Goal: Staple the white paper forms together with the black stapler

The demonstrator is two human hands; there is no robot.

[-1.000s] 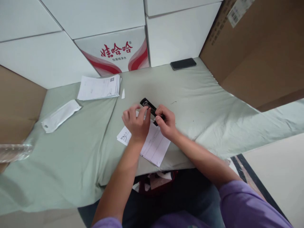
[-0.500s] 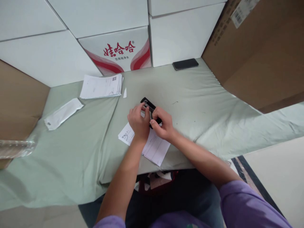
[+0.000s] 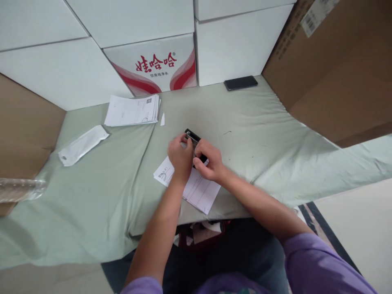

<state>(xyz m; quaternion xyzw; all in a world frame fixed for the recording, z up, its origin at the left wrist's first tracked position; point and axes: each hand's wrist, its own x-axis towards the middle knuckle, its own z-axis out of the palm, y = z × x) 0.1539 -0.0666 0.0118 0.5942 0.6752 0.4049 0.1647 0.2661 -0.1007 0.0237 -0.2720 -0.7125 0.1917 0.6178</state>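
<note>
Resting low over a sheet of paper (image 3: pixel 196 190) near the front edge of the counter (image 3: pixel 101 183), a small black stapler (image 3: pixel 192 139) is gripped from both sides. Its far end shows past the knuckles; the rest is hidden under the hands. The left hand (image 3: pixel 180 157) is curled over the nearer part with its fingers (image 3: pixel 178 141) closed on the body, and the right hand (image 3: pixel 211 161) is pinched on the rear end, thumb and forefinger shut on it. The step in hand is judged to be the handling of the stapler itself, possibly closing or loading it, though the mechanism cannot be made out from here. A firm squeeze with the body kept steady is what the next move would call for, and the sheet beneath would have to be kept from sliding.

Against the picture a second ago, the hands have been drawn closer together, so that less of the black body is seen between them, and the right thumb has been brought inward.

Farther off, a stack of papers (image 3: pixel 131 110) lies toward the back left, with a white scrap (image 3: pixel 162 119) just beside it, a clear plastic sleeve (image 3: pixel 82 145) well to the left, and a dark phone (image 3: pixel 240 83) at the rear by the white boxes (image 3: pixel 232 45)
</note>
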